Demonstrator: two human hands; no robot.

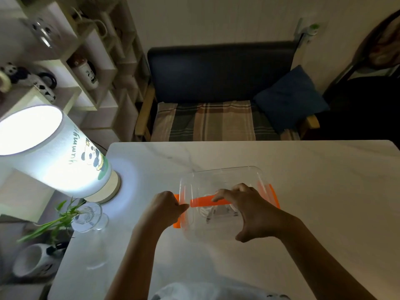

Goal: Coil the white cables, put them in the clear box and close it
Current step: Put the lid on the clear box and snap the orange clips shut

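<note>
Head camera looks down on a white marble-patterned table [303, 191] where a clear plastic storage box with orange latches and an orange handle [220, 176] sits between the person's two hands. Inside it, dimly visible through the lid, lie the coiled white cables [204, 211], so the step in hand appears to be closing the box. The left hand [166, 204] is curled narrow against the orange side latch [180, 210] on the box's left end, fingertips touching it; whether that latch is already snapped home cannot be told. The right hand [242, 206] is spread wide over the lid, fingers resting on the orange handle [207, 201], thumb reaching down the near wall, holding nothing closed in its grasp. To finish well, the right hand should probably press the lid flat and steady while the left pushes its latch firmly down. The opposite orange latch [272, 194] likely needs the same afterwards. A glowing panda-print lamp [65, 156] stands well apart.
</note>
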